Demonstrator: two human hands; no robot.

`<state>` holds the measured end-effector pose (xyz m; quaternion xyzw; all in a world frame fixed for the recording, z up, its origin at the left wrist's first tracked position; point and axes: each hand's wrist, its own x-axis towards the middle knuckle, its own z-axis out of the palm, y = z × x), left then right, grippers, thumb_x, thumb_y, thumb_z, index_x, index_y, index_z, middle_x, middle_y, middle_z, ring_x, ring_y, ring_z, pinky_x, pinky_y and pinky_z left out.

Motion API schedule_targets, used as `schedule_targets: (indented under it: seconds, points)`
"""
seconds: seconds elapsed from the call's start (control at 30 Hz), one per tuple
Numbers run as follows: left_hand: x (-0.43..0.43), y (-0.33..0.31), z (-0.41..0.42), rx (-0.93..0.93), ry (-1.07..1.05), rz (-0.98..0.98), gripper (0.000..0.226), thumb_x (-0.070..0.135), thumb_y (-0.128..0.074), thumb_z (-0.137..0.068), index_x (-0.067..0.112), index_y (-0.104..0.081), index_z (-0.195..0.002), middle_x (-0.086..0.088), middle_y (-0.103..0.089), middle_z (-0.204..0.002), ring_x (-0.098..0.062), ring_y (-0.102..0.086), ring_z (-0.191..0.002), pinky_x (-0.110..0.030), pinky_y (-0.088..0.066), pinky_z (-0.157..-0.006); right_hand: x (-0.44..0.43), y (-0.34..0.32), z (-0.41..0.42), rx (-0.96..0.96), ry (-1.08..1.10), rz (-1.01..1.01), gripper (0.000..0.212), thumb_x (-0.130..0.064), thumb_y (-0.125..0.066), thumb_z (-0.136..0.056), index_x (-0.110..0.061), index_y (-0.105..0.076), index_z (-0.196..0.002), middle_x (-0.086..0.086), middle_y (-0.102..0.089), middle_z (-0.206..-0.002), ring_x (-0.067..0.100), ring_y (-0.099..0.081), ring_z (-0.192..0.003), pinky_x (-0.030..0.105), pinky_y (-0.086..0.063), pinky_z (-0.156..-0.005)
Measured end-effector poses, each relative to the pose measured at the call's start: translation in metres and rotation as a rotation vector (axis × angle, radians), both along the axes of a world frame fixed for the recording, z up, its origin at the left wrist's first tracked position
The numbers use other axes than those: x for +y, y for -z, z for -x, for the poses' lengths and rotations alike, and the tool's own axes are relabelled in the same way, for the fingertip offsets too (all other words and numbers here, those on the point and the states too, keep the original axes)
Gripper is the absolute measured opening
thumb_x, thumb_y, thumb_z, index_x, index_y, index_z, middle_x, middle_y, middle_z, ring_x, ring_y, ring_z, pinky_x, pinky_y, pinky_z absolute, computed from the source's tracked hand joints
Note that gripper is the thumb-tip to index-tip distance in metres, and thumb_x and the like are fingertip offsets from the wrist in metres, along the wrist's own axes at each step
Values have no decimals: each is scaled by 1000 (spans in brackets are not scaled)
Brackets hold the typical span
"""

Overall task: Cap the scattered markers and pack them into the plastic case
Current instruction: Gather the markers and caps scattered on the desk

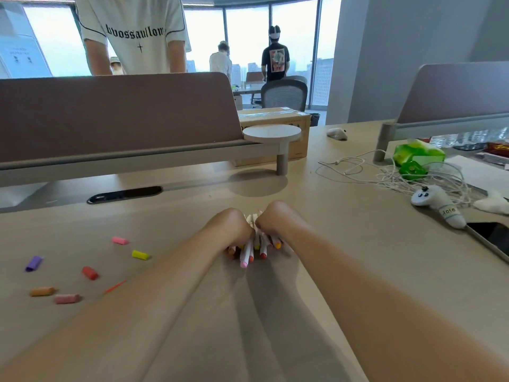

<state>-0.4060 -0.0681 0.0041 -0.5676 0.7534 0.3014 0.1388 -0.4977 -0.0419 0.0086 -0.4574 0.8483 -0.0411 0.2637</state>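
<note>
A bundle of markers [254,248] lies on the bench [330,238] near its middle, gathered between the two hands. The white barrels point toward the person, with coloured ends showing: pink, red, orange and yellow. The left hand [234,224] and the right hand [271,217] press in from either side, knuckles almost touching above the bundle, both curled closed around the markers (the fingers themselves are hidden under the hands).

Loose caps lie scattered toward the bench's left edge, well apart from the bundle: a pink cap [119,240], a yellow cap [140,255], a purple cap [34,263], a red cap [89,272], an orange cap [42,291] and another pink cap [67,298]. A thin orange stick [115,287] lies near them.

Toward the right edge sit a white controller [438,205], a tangle of white cables [385,175] and a green packet [416,158]. A brown divider [115,114] stands along the far side, with a small round shelf [272,132] at its end and a cardboard box [275,117] behind.
</note>
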Motion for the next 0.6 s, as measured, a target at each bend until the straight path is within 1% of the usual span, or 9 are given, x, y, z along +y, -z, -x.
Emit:
schedule_targets:
  seconds: [0.03,0.07,0.13,0.2,0.27,0.33,0.4,0.5,0.6]
  points:
    - [-8,6,2,-34,-5,-47,28,16,-84,-47,16,-79,-74,-12,-71,-87,-24,-59,-64,-25,-46,-67,2,1,2,-8,15,32,47,-23,-42,-101,-5,-57,-60,8,-51,-33,24,-54,-42,26,-40,-47]
    - [-10,7,2,-56,-11,-76,35,10,-80,-38,13,-78,-72,-16,-71,-90,-26,-57,-67,-30,-45,-69,2,3,3,17,12,58,44,-22,-43,-100,-6,-56,-61,8,-56,-40,23,-55,-42,25,-40,-48]
    - [-6,4,-1,-4,-20,-46,28,11,-68,-47,4,-77,-73,-20,-73,-90,-28,-56,-70,-34,-48,-74,5,7,3,12,12,130,35,-19,-46,-98,-8,-56,-67,9,-65,-66,24,-62,-59,25,-46,-56]
    - [1,4,-5,61,-71,10,26,20,-59,-64,5,-78,-73,-15,-72,-82,-28,-57,-69,-34,-53,-82,7,10,5,-12,30,185,28,-17,-51,-96,-10,-53,-69,11,-68,-92,27,-67,-83,29,-53,-72]
    - [7,1,-9,91,-124,78,25,21,-58,-69,7,-79,-72,-15,-74,-82,-29,-62,-69,-37,-56,-87,12,8,5,11,17,186,26,-12,-51,-96,-8,-51,-71,12,-69,-108,27,-69,-99,32,-55,-83]
    - [11,-2,-12,125,-132,112,30,18,-58,-79,10,-74,-55,-17,-74,-84,-29,-64,-72,-40,-57,-89,15,10,6,62,-5,159,23,-9,-49,-97,-6,-52,-73,12,-69,-111,26,-69,-98,31,-53,-80]
    - [14,-2,-16,141,-126,124,44,16,-55,-88,10,-66,-45,-16,-69,-81,-30,-63,-75,-40,-57,-90,17,10,7,86,-41,148,18,-8,-50,-96,-7,-55,-78,11,-69,-107,24,-65,-87,29,-51,-74]
    - [8,3,-19,165,-133,226,36,21,-54,-92,9,-63,-59,-11,-65,-71,-30,-65,-73,-37,-59,-83,20,9,7,123,-54,134,12,-10,-50,-96,-8,-62,-95,11,-68,-105,23,-58,-79,26,-48,-63]
    - [6,6,-28,183,-132,312,29,27,-56,-89,9,-63,-68,-10,-63,-66,-28,-63,-62,-33,-57,-71,24,6,5,129,-34,155,11,-11,-50,-95,-9,-60,-89,8,-62,-89,23,-59,-75,23,-41,-52]
